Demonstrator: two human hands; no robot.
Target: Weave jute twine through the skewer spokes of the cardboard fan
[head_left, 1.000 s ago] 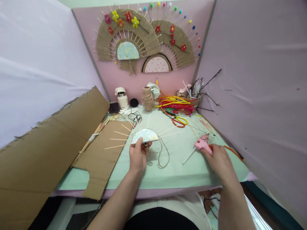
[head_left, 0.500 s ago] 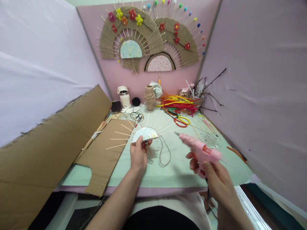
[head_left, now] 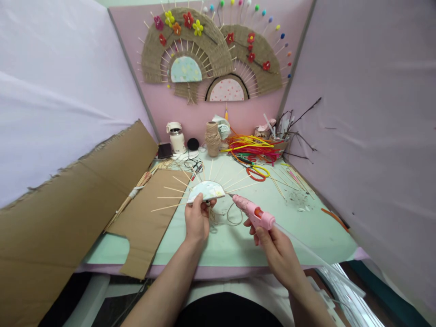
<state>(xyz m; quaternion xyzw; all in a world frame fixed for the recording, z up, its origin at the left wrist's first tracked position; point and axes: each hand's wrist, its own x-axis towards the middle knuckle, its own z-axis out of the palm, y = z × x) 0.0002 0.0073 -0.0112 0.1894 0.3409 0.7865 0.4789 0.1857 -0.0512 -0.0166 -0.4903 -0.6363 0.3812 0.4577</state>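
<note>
My left hand (head_left: 197, 220) grips a half-round, pale blue fan base (head_left: 207, 190) by its straight lower edge, thumb in front. Thin wooden sticks (head_left: 170, 197) fan out from its curved side. A loop of twine (head_left: 235, 215) hangs below its right end. In my right hand (head_left: 272, 245) is a pink glue gun (head_left: 254, 212), fingers wrapped round its handle. Its dark nozzle is right by the base's right corner; whether it touches I cannot tell. A long clear glue stick (head_left: 316, 256) juts from the gun's back.
Brown cardboard sheets (head_left: 150, 222) and a bundle of sticks lie left. Behind stand a thermos (head_left: 177, 141), a twine cone (head_left: 213, 140), coloured pipe cleaners (head_left: 254, 147) and scissors (head_left: 259, 172). Finished fans (head_left: 218, 45) hang on the pink board.
My right hand has brought the glue gun left, its nozzle now close to the fan base's right corner. The left hand and fan base have barely moved.
</note>
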